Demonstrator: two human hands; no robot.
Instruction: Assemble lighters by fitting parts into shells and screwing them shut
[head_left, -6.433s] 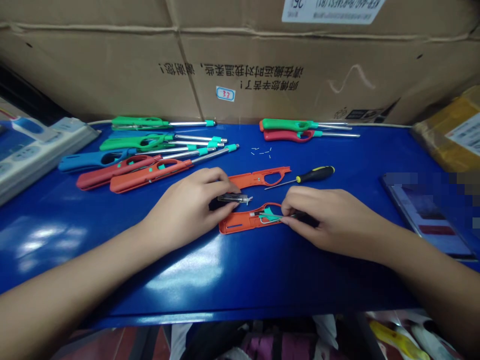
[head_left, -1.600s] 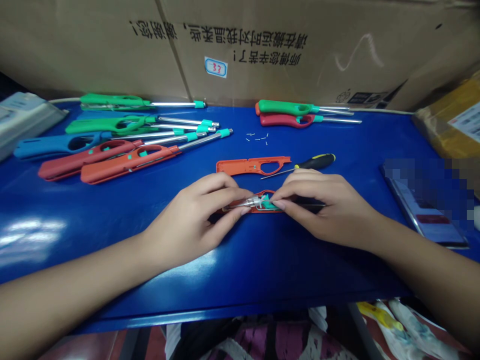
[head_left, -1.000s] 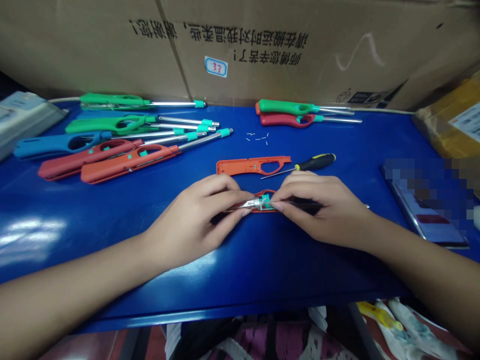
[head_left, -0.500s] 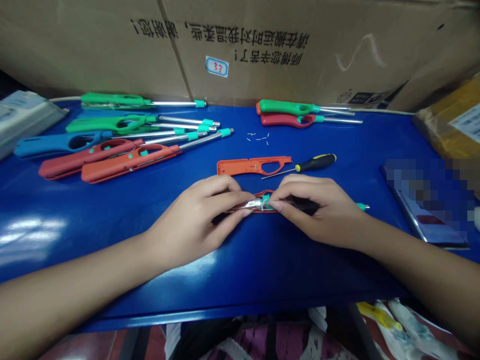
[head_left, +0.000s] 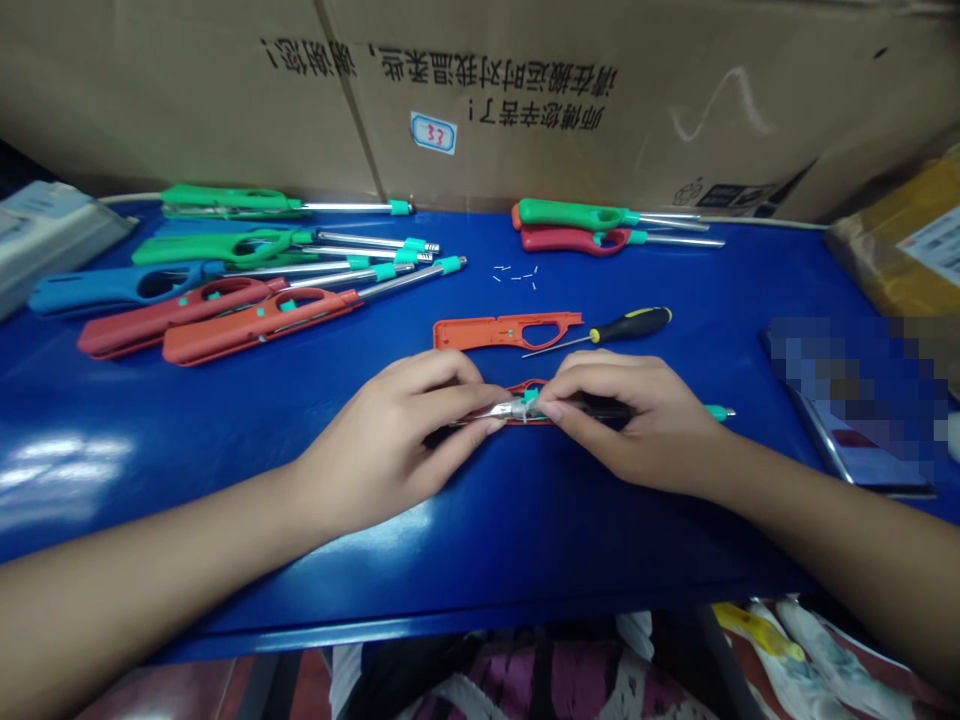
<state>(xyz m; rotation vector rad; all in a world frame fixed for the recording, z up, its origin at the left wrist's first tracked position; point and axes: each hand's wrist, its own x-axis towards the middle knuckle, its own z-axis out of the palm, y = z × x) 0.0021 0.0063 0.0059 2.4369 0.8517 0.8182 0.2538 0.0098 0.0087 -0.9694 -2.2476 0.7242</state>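
Clear cyl pc (head_left: 501,409) at near orange half-shell (head_left: 529,384), pinched in L hand (head_left: 409,425), R hand (head_left: 637,425) fingertips pressed together by green pc (head_left: 531,397), held item unclear, 2nd half-shell (head_left: 480,332) w/ screwdriver (head_left: 634,324) just beyond, lighters (head_left: 217,342) to L on blue table (head_left: 480,545)

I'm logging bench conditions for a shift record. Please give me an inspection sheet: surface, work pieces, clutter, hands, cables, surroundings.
Surface: blue bench, glossy, showing light reflections.
Work pieces: near shell, orange, partly hidden by the hands; silver part and green part at it; far shell, orange, beyond the hands.
Clutter: screwdriver, small pins, phone, lighters in two groups.
Left hand: pinching the silver part.
Right hand: fingertips by the green part; grip unclear.
Cables: pale cable along the bench's back.
Surroundings: carton behind, taped box at right.
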